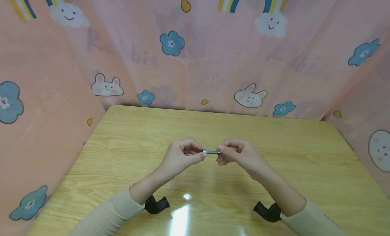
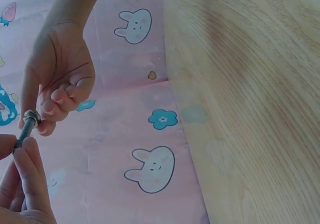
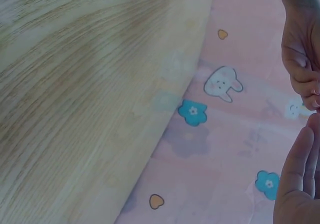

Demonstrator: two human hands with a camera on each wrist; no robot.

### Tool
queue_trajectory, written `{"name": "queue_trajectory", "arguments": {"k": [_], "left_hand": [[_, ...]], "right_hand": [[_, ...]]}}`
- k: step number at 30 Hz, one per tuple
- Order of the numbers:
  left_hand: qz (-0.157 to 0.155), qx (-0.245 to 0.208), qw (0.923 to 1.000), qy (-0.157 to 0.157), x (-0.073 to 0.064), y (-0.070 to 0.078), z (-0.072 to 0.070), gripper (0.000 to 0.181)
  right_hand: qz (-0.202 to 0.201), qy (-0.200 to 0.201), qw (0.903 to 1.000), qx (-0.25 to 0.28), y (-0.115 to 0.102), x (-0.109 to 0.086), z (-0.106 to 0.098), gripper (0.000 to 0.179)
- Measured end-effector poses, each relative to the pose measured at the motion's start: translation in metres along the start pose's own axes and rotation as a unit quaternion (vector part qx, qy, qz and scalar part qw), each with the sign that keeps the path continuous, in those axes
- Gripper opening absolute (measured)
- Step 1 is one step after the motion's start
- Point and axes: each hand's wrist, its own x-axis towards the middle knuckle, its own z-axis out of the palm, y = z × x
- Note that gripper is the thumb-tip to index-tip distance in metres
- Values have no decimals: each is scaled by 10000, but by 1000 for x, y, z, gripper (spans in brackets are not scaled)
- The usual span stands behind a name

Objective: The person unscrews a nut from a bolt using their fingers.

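A silver threaded bolt is held level above the table, between the two hands. The left hand pinches one end of it between thumb and fingers. At the opposite end sits a metal nut, which the right hand pinches with thumb and forefinger. The left wrist view shows the bolt's bare thread between the left fingertips and the nut. In the right wrist view both hands appear at the right edge, and the bolt cannot be seen.
Below the hands lies a wood-grain table with rounded far corners. A pink printed cloth hangs behind it and along both sides. Black straps show at the wrists near the sleeve cuffs. Light glares off the table's near part.
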Motion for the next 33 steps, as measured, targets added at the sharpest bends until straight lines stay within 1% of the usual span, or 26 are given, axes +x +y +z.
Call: {"name": "queue_trajectory", "arguments": {"k": [3, 6, 7, 9, 11, 14, 16, 19, 23, 25, 30, 33], "left_hand": [[-4, -37, 10000, -38, -1, 1, 0, 13], [6, -19, 10000, -57, -1, 1, 0, 13], [9, -4, 10000, -54, 0, 1, 0, 13], [0, 9, 10000, -27, 0, 1, -1, 13], [-29, 7, 10000, 4, -1, 2, -1, 12], [-54, 23, 10000, 4, -2, 2, -1, 12], [-55, 45, 10000, -3, -3, 2, -1, 12], [-57, 68, 10000, 1, -3, 2, -2, 13], [-83, 84, 9999, 27, -3, 2, -2, 13], [-84, 81, 9999, 16, -4, 1, -2, 13], [-39, 41, 10000, -2, -4, 0, -3, 13], [-15, 44, 10000, 7, -4, 0, -4, 12]], "right_hand": [[-158, -21, 9998, 74, 1, -2, -1, 16], [-427, -21, 9991, 48, 1, -3, -2, 21], [-458, -4, 9990, 8, 1, -4, -2, 22], [-432, 44, 9990, -59, 1, -3, -1, 24], [-316, 83, 9994, -91, 1, -1, 0, 26], [-217, 73, 9997, -67, 2, 0, 1, 22], [-254, 43, 9997, -3, 3, -1, 0, 17], [-343, 86, 9993, 90, 4, -1, -1, 15], [-289, 145, 9995, 34, 4, 0, 0, 19], [-282, 80, 9996, -33, 5, 1, 0, 23], [-517, -110, 9986, 25, 4, 0, 0, 18], [-645, -100, 9979, 12, 3, -1, 0, 20]]}}
